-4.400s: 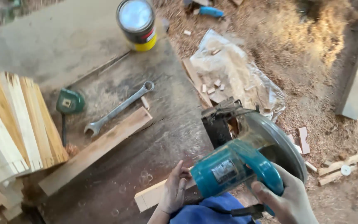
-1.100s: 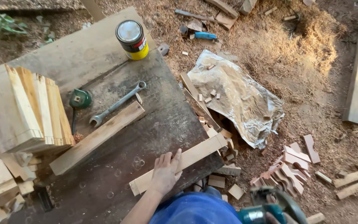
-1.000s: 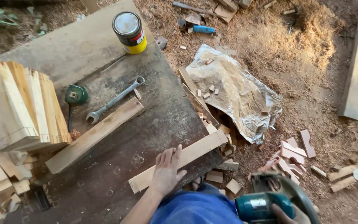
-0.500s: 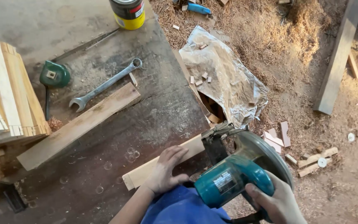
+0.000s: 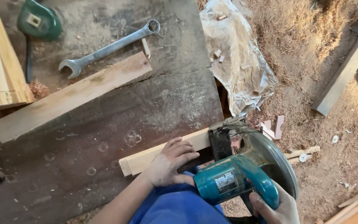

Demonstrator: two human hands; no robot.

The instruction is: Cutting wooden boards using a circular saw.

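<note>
Your circular saw (image 5: 245, 174) has come up from low at your right side and now sits at the right end of the wood strip (image 5: 162, 152), its base plate pressed against the strip where it overhangs the edge of the surface (image 5: 158, 99); a second ago it hung well clear, down over the sawdust. Your right hand (image 5: 276, 207) is wrapped around the teal handle, fingers closed on the grip. Your left hand (image 5: 168, 164) has stayed on the strip, and now presses down with fingers curled over its near edge, just beside the saw's plate. The view has also drawn in closer, so the yellow can has gone out of view at the top. That puts the blade guard over the strip's free end, which I judge to mean the cut is being lined up or has just begun; the blade itself is hidden, so you cannot tell whether it is in the wood. Farther back, the longer plank (image 5: 71, 95), the wrench (image 5: 108, 47) and the green tape measure (image 5: 40, 20) lie untouched, with crumpled plastic sheet (image 5: 239, 62) on the ground beyond.
</note>
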